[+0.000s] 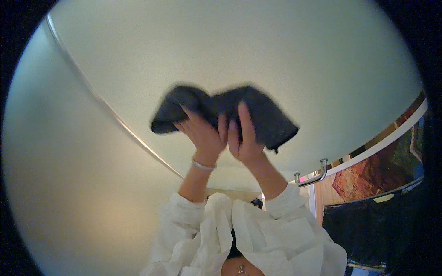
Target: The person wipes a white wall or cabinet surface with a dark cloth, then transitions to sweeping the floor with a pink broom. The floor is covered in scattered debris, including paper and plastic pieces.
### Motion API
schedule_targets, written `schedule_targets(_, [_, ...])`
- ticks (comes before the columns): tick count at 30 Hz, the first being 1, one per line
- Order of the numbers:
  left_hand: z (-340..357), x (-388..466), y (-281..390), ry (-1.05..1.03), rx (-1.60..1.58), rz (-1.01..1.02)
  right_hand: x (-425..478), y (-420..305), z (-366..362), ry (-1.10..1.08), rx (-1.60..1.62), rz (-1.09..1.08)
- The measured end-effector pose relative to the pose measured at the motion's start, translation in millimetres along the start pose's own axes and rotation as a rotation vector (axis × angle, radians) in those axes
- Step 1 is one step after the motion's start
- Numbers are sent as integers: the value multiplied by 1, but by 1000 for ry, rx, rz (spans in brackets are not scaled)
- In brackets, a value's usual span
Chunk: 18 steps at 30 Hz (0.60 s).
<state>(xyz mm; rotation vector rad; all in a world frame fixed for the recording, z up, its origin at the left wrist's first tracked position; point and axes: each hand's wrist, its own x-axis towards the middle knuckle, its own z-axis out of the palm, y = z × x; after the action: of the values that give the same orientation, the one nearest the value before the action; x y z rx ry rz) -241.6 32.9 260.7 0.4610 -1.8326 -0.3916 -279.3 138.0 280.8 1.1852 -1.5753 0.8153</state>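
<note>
A dark grey piece of cloth (262,114), folded or bunched, stretches across both hands in front of a pale, smooth surface. Its outline is blurred, and a small dark tab hangs at its lower right edge. My left hand (203,132), with a light bracelet at the wrist, holds the left part of the cloth, thumb pointing up near the middle. My right hand (246,134) grips the middle and right part, one finger lying over the cloth. The two hands are close together. Some fingers are hidden by the fabric.
The pale surface (214,41) fills most of the view, with a thin shiny strip (117,117) running diagonally at left. A curved metal handle (314,179) stands out at lower right. Beyond it are a red and dark patterned panel (366,176) and a large black item (369,224).
</note>
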Motion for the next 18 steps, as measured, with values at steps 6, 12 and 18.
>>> schedule_targets(6, [21, -148, -53, -285, -27, -104, -112, -30, 18, -261, 338, 141])
schedule_targets(12, [13, -48, -44, 97, -88, -93, -42, -16, 3, -300, 292, 134])
schedule_targets(18, [49, -38, 94, -138, -143, 286, -57, 59, -48, 336, 198, 508])
